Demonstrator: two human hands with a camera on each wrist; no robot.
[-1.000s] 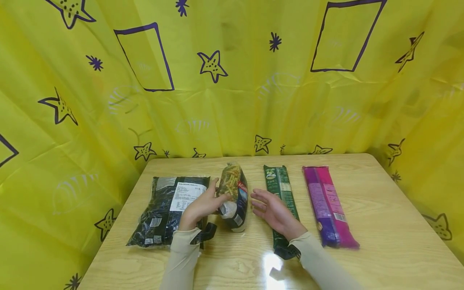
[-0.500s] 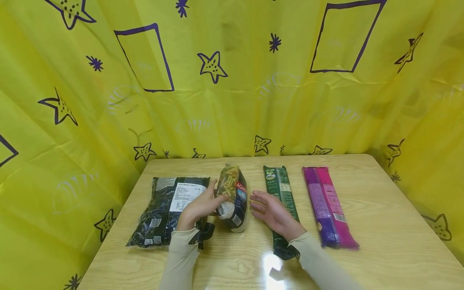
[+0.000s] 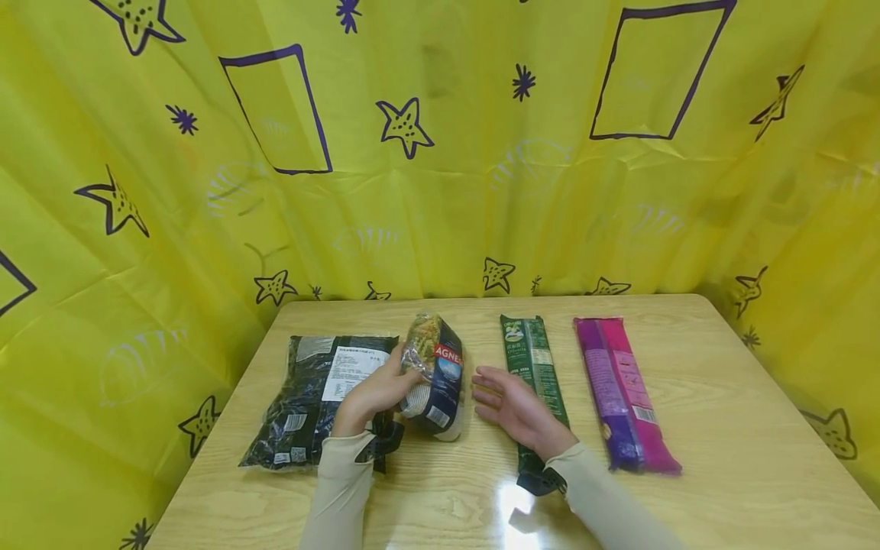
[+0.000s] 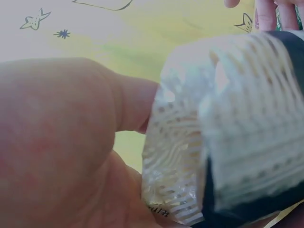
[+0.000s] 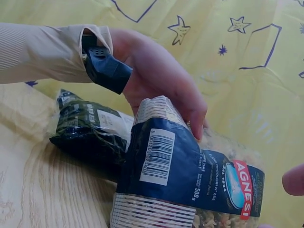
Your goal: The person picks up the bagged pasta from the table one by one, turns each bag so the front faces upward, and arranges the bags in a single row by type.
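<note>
Left hand (image 3: 374,393) is gripping the Agnesi pasta bag (image 3: 447,382) by its left side, thumb lying across the printed face, fingers going out of sight behind. The bag is sitting at a tilt between the two hands, barcode end toward the wearer; whether that end is touching the wooden table (image 3: 749,405) cannot be told. Its clear film is showing short, coloured pasta pieces inside; print is reading "500g".

Right hand (image 3: 516,405) is holding nothing; its fingers are relaxed and slightly bent, pointing at the bag's right side, just apart from it. Beneath this hand a slim green packet (image 3: 532,347) is lying lengthwise. Farther right, a purple-and-pink packet (image 3: 622,397) is lying parallel. Left of the grip, a black plastic bag (image 3: 309,397) is lying flat, bearing a white label (image 3: 352,370); contents of these three are staying hidden. Yellow curtain (image 3: 447,206) is hanging behind.
</note>
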